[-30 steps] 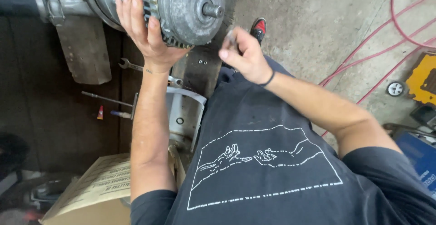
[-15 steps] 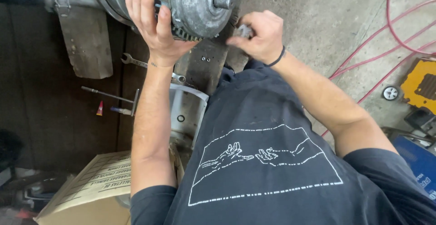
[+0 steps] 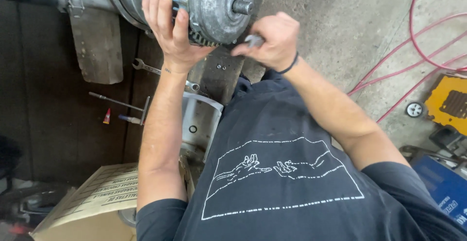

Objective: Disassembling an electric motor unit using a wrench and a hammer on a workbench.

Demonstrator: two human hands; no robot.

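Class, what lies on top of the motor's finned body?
The left hand lies flat on the motor, its fingers over the fins. The fins beneath the palm are covered.

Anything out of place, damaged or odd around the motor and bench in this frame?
Nothing looks damaged or spilled. The left hand rests on the grey electric motor; the right hand pinches a small dark part beside it. A wrench and T-handle tool lie loose on the dark bench.

Grey motor (image 3: 214, 7), red hoses (image 3: 418, 51), black shirt (image 3: 287, 173) with white dashed line drawing
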